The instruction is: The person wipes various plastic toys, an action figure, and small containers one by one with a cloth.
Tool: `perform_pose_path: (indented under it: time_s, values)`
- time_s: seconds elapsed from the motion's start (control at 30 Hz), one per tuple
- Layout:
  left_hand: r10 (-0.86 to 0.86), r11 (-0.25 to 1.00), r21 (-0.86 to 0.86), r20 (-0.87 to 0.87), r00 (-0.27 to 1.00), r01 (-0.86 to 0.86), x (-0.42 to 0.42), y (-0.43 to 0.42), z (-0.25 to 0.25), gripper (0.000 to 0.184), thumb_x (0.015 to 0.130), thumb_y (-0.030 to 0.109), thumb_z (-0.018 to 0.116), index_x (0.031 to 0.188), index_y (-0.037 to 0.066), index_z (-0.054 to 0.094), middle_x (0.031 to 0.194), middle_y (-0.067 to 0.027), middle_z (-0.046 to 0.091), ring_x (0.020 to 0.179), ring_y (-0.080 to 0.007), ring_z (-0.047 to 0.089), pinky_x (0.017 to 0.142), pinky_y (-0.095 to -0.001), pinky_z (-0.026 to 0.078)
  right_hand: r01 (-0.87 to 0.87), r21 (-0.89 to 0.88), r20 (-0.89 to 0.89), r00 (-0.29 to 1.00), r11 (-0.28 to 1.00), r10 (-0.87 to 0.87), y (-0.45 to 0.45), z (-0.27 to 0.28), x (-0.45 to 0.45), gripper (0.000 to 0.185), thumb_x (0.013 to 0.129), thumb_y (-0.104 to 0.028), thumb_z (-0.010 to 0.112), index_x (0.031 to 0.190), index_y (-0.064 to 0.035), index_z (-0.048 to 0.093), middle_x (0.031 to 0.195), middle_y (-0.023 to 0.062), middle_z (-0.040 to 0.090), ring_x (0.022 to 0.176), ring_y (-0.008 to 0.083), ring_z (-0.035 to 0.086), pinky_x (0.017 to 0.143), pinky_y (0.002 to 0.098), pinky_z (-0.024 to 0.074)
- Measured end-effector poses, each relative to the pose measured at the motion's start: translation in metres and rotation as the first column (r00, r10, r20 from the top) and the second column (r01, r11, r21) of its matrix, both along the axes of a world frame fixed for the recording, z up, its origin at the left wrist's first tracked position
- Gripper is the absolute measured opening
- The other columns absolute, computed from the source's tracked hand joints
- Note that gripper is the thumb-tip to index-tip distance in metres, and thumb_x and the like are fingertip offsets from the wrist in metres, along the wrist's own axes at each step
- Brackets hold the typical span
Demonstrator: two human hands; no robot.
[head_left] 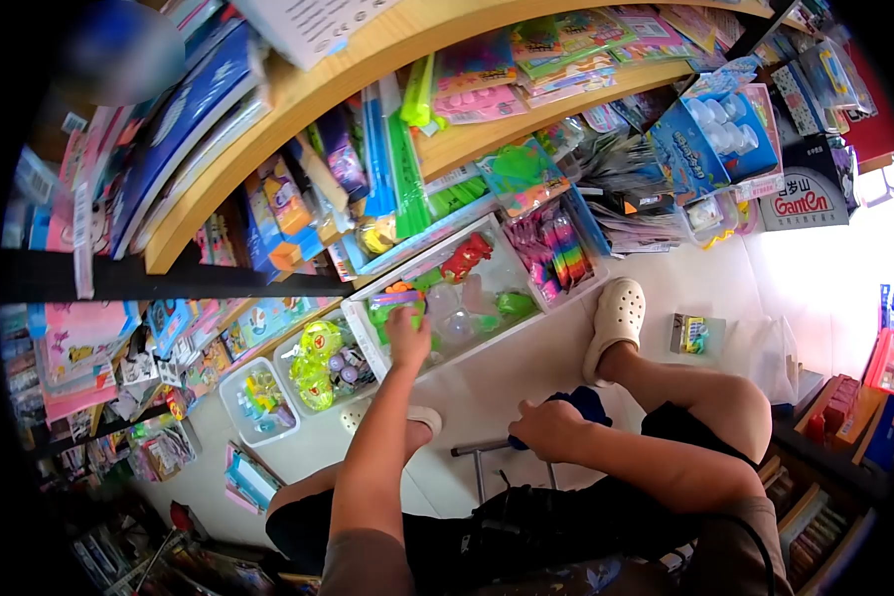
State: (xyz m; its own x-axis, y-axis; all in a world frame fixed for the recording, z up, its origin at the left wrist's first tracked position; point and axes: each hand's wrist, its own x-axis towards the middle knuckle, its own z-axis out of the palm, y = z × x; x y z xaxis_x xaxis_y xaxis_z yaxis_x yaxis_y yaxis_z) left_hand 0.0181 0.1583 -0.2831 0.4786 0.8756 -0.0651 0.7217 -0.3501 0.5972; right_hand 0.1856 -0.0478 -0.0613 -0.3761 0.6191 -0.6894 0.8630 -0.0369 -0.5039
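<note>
My left hand [407, 341] reaches into a white plastic bin [492, 350] on the floor. Its fingers are curled on a bright green toy [379, 316] at the bin's left end; the fingertips are partly hidden. Clear plastic pieces [454, 316], a red toy [466, 258] and another green toy [515, 304] lie in the same bin. Near my right knee, my right hand [549, 429] is closed on a bunched dark blue cloth [583, 402]. Below that hand shows a grey metal tube frame [479, 449].
Wooden shelves [338, 74] packed with books and packaged toys curve overhead. Left of the bin stand a tub of yellow-green packs [316, 366] and a small tub [260, 402]. Rainbow-coloured packs [566, 253] sit to its right. A small box [689, 334] and plastic bag [765, 363] lie on the floor.
</note>
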Motion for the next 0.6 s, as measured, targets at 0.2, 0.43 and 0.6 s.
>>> perform_pose_path:
  time_s: [0.2,0.43,0.6]
  values:
    - [-0.180,0.981,-0.089,-0.083,0.980,0.173,0.097,-0.014,-0.037,0.029,0.070,0.021,0.068,0.097,0.011,0.060,0.122,-0.0235,0.044,0.117,-0.0379,0.038,0.097,-0.0454,0.031,0.106,-0.023,-0.037,0.994,0.994,-0.107,-0.002,0.005,0.014,0.025,0.074,-0.009,0.058,0.099,-0.0054,0.059,0.102,0.0184,0.052,0.080,0.0297,0.064,0.061,0.0366,0.0514]
    - [-0.140,0.984,-0.127,-0.140,0.980,0.122,0.122,0.001,-0.043,0.034,0.072,0.019,0.066,0.104,0.010,0.059,0.110,-0.0183,0.050,0.102,-0.0371,0.046,0.088,-0.0442,0.037,0.175,0.007,-0.066,0.982,0.984,-0.175,-0.008,0.005,0.027,0.022,0.077,-0.009,0.055,0.098,-0.0046,0.058,0.099,0.0192,0.051,0.074,0.0296,0.064,0.060,0.0375,0.0512]
    - [-0.200,0.979,-0.067,-0.155,0.967,0.191,0.120,-0.002,0.001,0.019,0.072,0.009,0.065,0.090,0.007,0.058,0.084,-0.0136,0.055,0.083,-0.0327,0.053,0.073,-0.0429,0.043,0.167,0.023,-0.045,0.985,0.986,-0.166,-0.008,0.010,0.032,0.023,0.077,-0.009,0.055,0.099,-0.0046,0.057,0.098,0.0188,0.052,0.074,0.0294,0.064,0.060,0.0363,0.0512]
